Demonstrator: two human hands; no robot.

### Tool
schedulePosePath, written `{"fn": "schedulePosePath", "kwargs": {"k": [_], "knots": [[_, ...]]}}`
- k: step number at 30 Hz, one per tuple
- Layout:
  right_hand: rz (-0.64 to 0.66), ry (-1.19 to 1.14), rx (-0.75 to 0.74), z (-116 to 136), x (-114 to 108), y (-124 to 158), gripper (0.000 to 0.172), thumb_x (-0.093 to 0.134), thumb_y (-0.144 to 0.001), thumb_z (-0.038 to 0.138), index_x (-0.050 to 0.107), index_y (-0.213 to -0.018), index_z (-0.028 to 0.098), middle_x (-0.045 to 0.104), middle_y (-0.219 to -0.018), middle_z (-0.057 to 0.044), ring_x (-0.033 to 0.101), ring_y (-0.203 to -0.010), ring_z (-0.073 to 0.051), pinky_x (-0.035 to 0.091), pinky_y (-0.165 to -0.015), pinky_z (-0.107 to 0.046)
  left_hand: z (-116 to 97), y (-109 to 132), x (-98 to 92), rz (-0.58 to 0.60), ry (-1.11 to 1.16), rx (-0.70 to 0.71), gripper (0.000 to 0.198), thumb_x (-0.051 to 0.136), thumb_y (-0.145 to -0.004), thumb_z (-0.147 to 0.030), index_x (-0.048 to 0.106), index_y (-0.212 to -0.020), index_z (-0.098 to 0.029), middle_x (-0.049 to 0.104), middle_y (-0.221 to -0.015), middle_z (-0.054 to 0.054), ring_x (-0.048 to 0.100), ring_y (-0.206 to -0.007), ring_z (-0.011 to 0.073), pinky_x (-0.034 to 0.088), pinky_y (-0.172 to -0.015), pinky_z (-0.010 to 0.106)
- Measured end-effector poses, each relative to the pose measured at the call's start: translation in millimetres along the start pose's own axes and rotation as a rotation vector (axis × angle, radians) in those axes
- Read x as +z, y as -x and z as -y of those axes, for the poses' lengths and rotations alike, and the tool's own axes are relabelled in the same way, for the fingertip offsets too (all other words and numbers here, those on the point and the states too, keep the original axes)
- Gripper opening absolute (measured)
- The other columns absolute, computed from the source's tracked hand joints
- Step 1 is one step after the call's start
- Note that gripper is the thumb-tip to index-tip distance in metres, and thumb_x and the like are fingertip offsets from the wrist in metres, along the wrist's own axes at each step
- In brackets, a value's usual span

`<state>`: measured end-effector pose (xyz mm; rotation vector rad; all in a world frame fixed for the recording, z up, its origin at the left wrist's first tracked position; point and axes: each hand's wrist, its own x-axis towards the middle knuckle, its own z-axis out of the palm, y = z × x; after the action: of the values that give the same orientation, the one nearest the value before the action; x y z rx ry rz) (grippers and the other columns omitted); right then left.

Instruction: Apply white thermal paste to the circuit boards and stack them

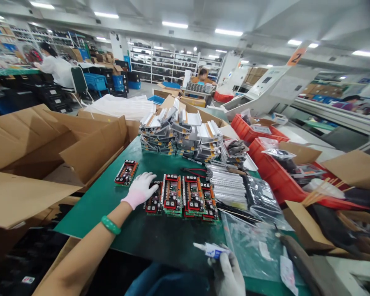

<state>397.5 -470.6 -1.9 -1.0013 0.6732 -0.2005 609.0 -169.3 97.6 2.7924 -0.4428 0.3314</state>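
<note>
My left hand (141, 189), in a white glove, reaches out over the green mat (160, 238) and rests its curled fingers on the leftmost circuit board (154, 202) of a row of red and green boards (191, 197). One more board (126, 172) lies apart to the left. Near the bottom edge my gloved right hand (228, 273) is closed round a small white and blue tube (211, 249), nozzle pointing left. A green bangle (110, 225) sits on my left wrist.
Stacked silver aluminium housings (180, 135) stand behind the boards, more (226, 185) to the right. Clear plastic bags (253, 242) lie front right. Red bins (277, 172) sit at the right, open cardboard boxes (49, 139) at the left. People work at far tables.
</note>
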Motion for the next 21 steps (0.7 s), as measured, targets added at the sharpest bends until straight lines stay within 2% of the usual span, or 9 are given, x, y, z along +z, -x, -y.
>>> {"fn": "schedulePosePath", "kwargs": {"k": [3,5,7,10,11,15,18,21], "knots": [[-0.007,-0.014,-0.001,1,0,6,0.058,0.088,-0.056,0.054,0.065,-0.097,0.020,0.073,-0.080,0.000,0.069,-0.064,-0.017,0.059,-0.059,-0.027,1,0,3.5,0.044,0.032,-0.019,0.026,0.049,-0.089,-0.039,0.066,-0.098,-0.021,0.071,-0.110,0.007,0.065,-0.104,0.0253,0.051,-0.096,0.039],[-0.015,-0.032,-0.035,1,1,9,0.055,0.086,-0.060,0.054,0.065,-0.099,0.021,0.073,-0.081,0.001,0.069,-0.064,-0.016,0.059,-0.060,-0.027,5,12,-1.4,0.051,0.047,-0.037,0.024,0.048,-0.090,-0.038,0.065,-0.095,-0.022,0.072,-0.099,0.005,0.068,-0.094,0.0239,0.053,-0.088,0.037],[-0.002,-0.030,-0.056,2,4,12,0.053,0.085,-0.064,0.054,0.065,-0.101,0.021,0.074,-0.083,0.000,0.069,-0.064,-0.016,0.059,-0.058,-0.026,6,35,-8.7,0.032,0.056,-0.061,0.025,0.045,-0.092,-0.038,0.062,-0.100,-0.023,0.072,-0.102,0.005,0.068,-0.093,0.0239,0.055,-0.084,0.036],[0.061,-0.006,-0.038,6,11,17,0.054,0.087,-0.061,0.052,0.066,-0.098,0.019,0.076,-0.085,-0.004,0.071,-0.066,-0.018,0.059,-0.056,-0.027,0,76,-22.0,-0.020,0.086,-0.053,0.024,0.043,-0.094,-0.035,0.058,-0.107,-0.022,0.068,-0.120,0.007,0.066,-0.105,0.0232,0.054,-0.090,0.037],[0.083,0.000,-0.032,7,15,19,0.053,0.087,-0.061,0.051,0.066,-0.099,0.019,0.076,-0.087,-0.005,0.072,-0.069,-0.020,0.060,-0.056,-0.028,-5,89,-26.9,-0.044,0.115,0.002,0.021,0.044,-0.095,-0.034,0.058,-0.105,-0.022,0.067,-0.122,0.007,0.065,-0.107,0.0222,0.054,-0.092,0.036],[0.154,0.052,-0.129,14,39,39,0.048,0.084,-0.068,0.048,0.068,-0.102,0.018,0.077,-0.096,-0.012,0.074,-0.078,-0.025,0.061,-0.059,-0.031,-35,123,-44.6,-0.163,0.253,0.397,0.013,0.047,-0.097,-0.025,0.055,-0.107,-0.022,0.067,-0.118,0.009,0.064,-0.107,0.0195,0.056,-0.089,0.032],[0.157,0.129,-0.368,19,56,56,0.035,0.078,-0.076,0.044,0.070,-0.099,0.019,0.077,-0.098,-0.012,0.075,-0.078,-0.023,0.062,-0.064,-0.032,-60,131,-48.1,-0.179,0.271,0.561,0.016,0.044,-0.098,-0.020,0.054,-0.111,-0.019,0.067,-0.115,0.011,0.062,-0.106,0.0200,0.058,-0.088,0.033],[0.130,0.251,-0.642,25,64,64,0.020,0.070,-0.085,0.037,0.070,-0.098,0.022,0.078,-0.098,-0.009,0.074,-0.086,-0.021,0.061,-0.072,-0.029,-77,132,-43.0,-0.194,0.285,0.656,0.015,0.042,-0.098,-0.017,0.054,-0.107,-0.017,0.067,-0.108,0.012,0.062,-0.103,0.0207,0.059,-0.084,0.033]]}}
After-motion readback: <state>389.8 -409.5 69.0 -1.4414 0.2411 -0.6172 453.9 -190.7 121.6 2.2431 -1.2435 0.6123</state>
